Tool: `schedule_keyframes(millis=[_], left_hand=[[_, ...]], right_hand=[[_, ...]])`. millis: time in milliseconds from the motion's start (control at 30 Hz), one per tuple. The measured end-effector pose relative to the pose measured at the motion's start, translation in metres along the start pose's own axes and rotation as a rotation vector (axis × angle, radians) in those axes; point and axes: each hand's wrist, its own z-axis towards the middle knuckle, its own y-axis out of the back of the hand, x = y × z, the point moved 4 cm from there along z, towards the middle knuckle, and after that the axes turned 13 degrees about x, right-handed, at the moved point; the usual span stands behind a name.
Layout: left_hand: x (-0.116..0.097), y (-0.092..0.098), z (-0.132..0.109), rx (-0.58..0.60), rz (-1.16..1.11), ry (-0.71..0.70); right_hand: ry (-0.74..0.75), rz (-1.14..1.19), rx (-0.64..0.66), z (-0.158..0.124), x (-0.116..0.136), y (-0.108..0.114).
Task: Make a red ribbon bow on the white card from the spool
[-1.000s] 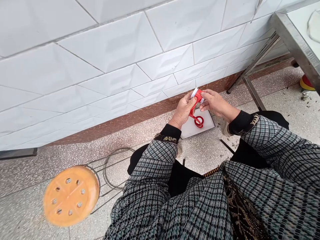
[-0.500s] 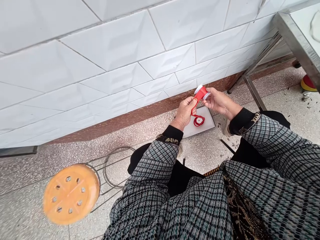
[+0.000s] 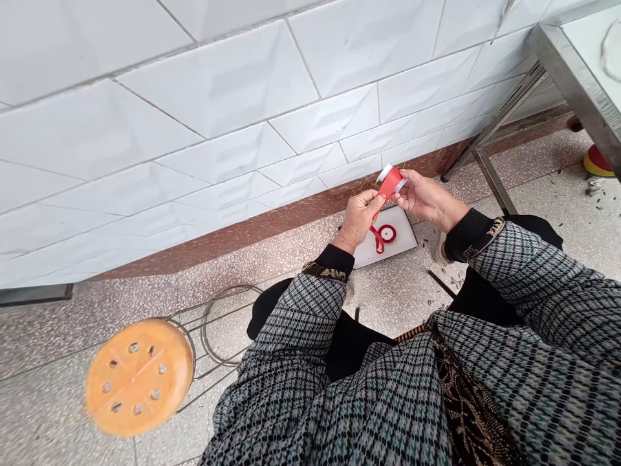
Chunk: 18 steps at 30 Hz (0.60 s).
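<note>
Between my hands is a white spool (image 3: 385,172) with red ribbon wound on it. My right hand (image 3: 423,196) is closed round the spool's right end. With thumb and fingers my left hand (image 3: 361,215) pinches the red ribbon (image 3: 387,186) where it comes off the spool. A loop of the ribbon dangles below my left hand. Under both hands a white box or board (image 3: 402,248) lies on the floor. On it rests a red ring-shaped roll (image 3: 387,233) with a white centre, partly behind the hanging loop.
An orange round stool seat (image 3: 140,377) with holes and a wire frame (image 3: 213,340) lie at lower left. A metal table (image 3: 555,61) stands at right, a red and yellow object (image 3: 599,160) beneath it. The tiled wall (image 3: 310,84) rises ahead. Dark bits litter the floor.
The hanging ribbon loop has shifted left and lower, uncovering more of the ring-shaped roll. More ribbon shows between the spool and my left hand. Both hands have barely moved.
</note>
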Motion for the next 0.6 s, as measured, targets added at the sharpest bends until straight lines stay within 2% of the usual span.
schedule_keyframes(millis=[167, 367, 533, 600], left_hand=[[-0.0013, 0.0051, 0.0008, 0.009, 0.034, 0.040], [-0.0011, 0.0092, 0.0016, -0.032, 0.049, 0.041], [0.0061, 0.0107, 0.0043, -0.030, -0.103, 0.054], [0.0068, 0.0111, 0.0054, 0.011, -0.167, 0.061]], right_hand=[[-0.032, 0.003, 0.017, -0.0020, -0.0008, -0.0014], [-0.110, 0.053, 0.077, -0.0048, 0.0001, -0.0081], [-0.232, 0.109, 0.148, -0.0065, -0.0013, -0.0094], [-0.281, 0.134, 0.189, -0.0065, -0.0026, -0.0085]])
